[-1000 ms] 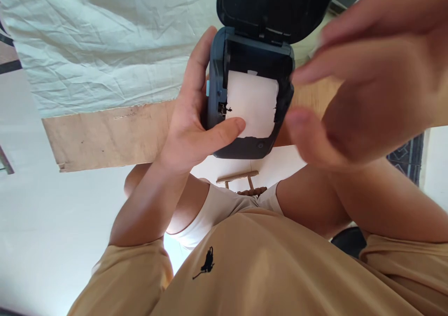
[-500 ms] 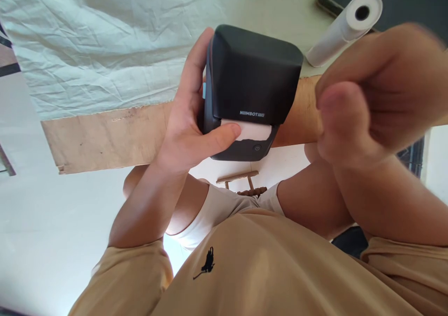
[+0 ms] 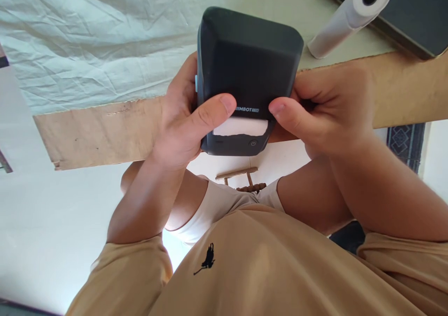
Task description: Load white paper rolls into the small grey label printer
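A crumpled pale green sheet (image 3: 105,40) is covering the far left of the bare wooden tabletop (image 3: 101,131), whose raw edge is running across the middle of the view. Just right of that, the left hand (image 3: 182,120) is wrapping around the left flank of a compact dark grey plastic label printer (image 3: 245,68), its thumb pressing flat on the closed lid's front edge, fingers hidden behind the body. The printer is being held in the air in front of the table's near edge, lid shut, with a strip of white label paper (image 3: 241,127) poking out of the slot between the two thumbs. The right hand (image 3: 325,113) is curling against the printer's right side, thumb tip pushing on the lid's lower corner, the other fingers tucked behind. The casing looks rigid, smooth and fairly light, probably a little slippery, so gripping both flanks seems safest; the paper tongue would tear easily. Further right, a white paper roll (image 3: 350,17) is lying on the table, touching a dark flat slab (image 3: 409,17).
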`<state>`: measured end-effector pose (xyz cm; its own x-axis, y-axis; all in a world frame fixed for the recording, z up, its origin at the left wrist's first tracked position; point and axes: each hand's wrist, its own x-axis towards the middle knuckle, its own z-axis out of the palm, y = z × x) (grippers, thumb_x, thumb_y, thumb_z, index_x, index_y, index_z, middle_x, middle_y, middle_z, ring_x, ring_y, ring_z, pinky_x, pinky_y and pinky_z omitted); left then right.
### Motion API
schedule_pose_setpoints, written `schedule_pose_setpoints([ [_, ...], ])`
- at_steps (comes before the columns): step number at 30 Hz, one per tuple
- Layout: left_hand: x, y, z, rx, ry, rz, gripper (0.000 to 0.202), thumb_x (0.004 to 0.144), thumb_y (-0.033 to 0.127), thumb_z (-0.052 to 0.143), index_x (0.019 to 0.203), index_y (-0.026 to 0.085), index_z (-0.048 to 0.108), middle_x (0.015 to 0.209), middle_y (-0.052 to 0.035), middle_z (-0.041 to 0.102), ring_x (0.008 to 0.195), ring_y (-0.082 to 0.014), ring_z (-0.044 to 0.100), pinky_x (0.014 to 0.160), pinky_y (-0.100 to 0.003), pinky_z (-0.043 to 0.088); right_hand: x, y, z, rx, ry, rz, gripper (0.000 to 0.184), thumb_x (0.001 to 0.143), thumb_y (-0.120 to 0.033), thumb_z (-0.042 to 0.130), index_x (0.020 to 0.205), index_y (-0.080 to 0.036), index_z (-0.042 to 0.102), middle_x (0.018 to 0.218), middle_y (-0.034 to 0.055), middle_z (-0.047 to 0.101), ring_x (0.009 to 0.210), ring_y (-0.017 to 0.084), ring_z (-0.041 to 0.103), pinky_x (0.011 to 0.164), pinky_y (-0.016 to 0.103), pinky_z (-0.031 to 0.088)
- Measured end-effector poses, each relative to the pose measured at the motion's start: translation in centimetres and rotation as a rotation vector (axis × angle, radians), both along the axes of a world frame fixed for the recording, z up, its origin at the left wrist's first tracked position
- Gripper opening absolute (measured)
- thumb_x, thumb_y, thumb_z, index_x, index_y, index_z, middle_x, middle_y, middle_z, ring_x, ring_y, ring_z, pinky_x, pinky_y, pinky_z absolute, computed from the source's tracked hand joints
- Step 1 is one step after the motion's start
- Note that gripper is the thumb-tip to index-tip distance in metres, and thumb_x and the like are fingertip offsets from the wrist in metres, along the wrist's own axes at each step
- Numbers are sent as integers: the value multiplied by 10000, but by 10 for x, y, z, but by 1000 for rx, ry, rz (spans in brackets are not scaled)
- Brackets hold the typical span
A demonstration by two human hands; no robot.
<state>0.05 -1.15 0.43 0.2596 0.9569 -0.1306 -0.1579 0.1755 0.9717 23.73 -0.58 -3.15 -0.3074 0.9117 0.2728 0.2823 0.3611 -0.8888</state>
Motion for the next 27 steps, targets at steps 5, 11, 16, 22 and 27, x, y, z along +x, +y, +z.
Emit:
schedule_pose_setpoints([
  [5,1,1,1,2,19,20,495,771,542,1079,1099,245,858,1087,-40,740,1010,-207,703,882,-336,597,1,-1,3,-22,-43,-18,874,1077,-751,652,579,-102,346,532,-22,218,581,-27,220,605,225,221],
  [11,6,3,3,-10,30,27,554,739,556,1103,1110,258,820,1048,-14,747,988,-188,711,871,-326,605,1,1,0,-14,-49,-26,877,1080,-736,657,571,-104,324,543,-19,201,585,-25,201,614,239,229],
  [16,8,4,5,-48,57,30,614,690,586,1118,1115,273,804,1065,-25,732,985,-230,738,861,-368,609,0,1,3,-24,-91,-27,905,1074,-761,633,557,-106,283,531,-2,171,582,-3,153,616,260,226],
  [22,7,3,8,-78,37,41,632,659,569,1128,1094,255,794,1057,-44,712,958,-244,705,832,-362,570,-2,-1,9,-48,-142,-52,869,1109,-704,590,574,-103,261,557,10,161,613,2,147,642,237,210],
  [27,7,2,6,-36,26,34,585,696,543,1115,1099,268,792,1070,-32,705,991,-234,717,845,-342,572,-3,0,8,-28,-98,-16,748,1067,-529,648,566,-130,261,543,-12,152,587,12,151,620,277,203],
])
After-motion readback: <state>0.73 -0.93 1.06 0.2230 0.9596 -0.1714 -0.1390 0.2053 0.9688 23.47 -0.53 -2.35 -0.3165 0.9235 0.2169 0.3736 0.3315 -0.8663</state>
